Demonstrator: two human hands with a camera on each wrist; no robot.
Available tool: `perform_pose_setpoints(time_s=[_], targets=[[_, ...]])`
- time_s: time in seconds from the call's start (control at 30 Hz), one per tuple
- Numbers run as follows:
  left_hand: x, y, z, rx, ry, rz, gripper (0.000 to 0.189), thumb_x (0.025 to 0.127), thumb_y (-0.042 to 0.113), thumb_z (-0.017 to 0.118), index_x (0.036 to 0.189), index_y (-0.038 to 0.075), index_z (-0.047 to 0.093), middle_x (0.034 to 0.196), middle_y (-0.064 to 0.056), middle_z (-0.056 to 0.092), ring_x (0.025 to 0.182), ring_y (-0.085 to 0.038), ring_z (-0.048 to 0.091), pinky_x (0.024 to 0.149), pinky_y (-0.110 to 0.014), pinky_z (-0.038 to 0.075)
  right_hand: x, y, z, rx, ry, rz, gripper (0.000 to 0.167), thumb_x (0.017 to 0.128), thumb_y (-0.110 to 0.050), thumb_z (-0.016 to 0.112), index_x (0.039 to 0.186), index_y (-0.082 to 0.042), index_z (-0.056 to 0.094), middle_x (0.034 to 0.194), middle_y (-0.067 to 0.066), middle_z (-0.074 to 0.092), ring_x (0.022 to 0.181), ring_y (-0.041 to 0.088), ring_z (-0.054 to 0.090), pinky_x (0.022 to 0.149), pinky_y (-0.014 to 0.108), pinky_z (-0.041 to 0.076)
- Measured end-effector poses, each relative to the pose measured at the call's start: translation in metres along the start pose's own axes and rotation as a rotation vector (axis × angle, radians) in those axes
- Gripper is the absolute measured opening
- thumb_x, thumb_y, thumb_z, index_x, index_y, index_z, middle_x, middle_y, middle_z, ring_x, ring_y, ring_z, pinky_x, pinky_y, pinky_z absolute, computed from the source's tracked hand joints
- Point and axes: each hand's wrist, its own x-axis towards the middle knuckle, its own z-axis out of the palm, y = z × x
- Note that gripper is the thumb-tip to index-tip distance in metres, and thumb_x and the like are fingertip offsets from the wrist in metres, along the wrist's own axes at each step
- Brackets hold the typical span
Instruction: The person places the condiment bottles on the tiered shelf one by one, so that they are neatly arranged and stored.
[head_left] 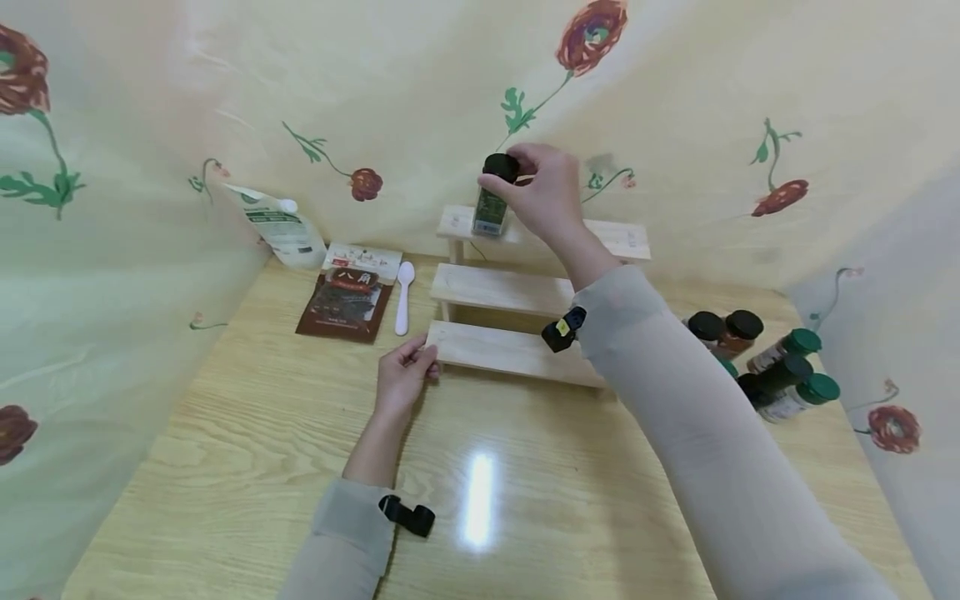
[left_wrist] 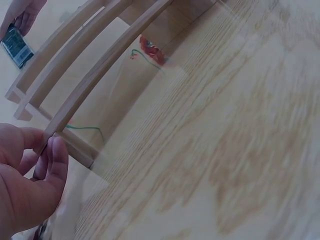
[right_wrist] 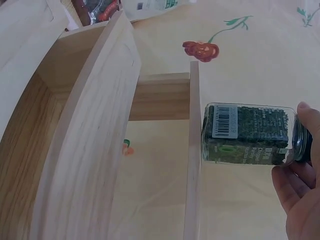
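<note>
A three-tier wooden rack stands on the table against the cloth backdrop. My right hand grips a glass spice jar by its black cap, upright at the left part of the top tier. In the right wrist view the spice jar shows dark green flakes and a barcode label, its base right at the tier's board. My left hand pinches the left end of the lowest tier between thumb and fingers; the left wrist view shows this left hand at the board's corner.
Left of the rack lie a white spoon and a brown packet, with a white spouted pouch leaning behind them. Several spice jars with black and green caps stand at the right, beside my right sleeve.
</note>
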Motion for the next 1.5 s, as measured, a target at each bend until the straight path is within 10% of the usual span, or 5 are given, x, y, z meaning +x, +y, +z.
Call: perform_pose_setpoints(time_s=[0.87,1.1,1.5], targets=[[-0.003,-0.005,0.009,0.034,-0.018,0.018,0.037,0.097,0.001,0.066,0.132,-0.007,0.061,0.082,-0.004,0.056,0.067,-0.014,0.067,0.066,-0.023,0.065,0.003,-0.008,0.003,-0.213,-0.044,-0.047,0.063,0.090,-0.050,0.074,0.134,-0.007,0.060,0.124,0.007,0.062,0.112,0.019,0.060,0.097,0.028,0.052],[-0.003,-0.002,0.005,0.014,-0.012,0.003,0.038,0.096,-0.002,0.067,0.133,-0.008,0.060,0.084,-0.006,0.057,0.066,-0.014,0.066,0.066,-0.023,0.065,-0.030,-0.001,-0.022,-0.078,0.065,-0.165,0.051,0.094,-0.036,0.074,0.132,-0.004,0.061,0.121,0.010,0.060,0.111,0.018,0.059,0.087,0.029,0.060],[-0.007,0.004,0.002,0.018,-0.008,-0.024,0.039,0.097,0.000,0.066,0.135,-0.007,0.059,0.087,-0.005,0.052,0.066,-0.011,0.066,0.065,-0.020,0.063,-0.110,0.046,-0.096,-0.059,-0.078,-0.239,0.030,0.094,-0.017,0.075,0.117,0.001,0.068,0.103,0.011,0.070,0.093,0.019,0.067,0.076,0.018,0.061]])
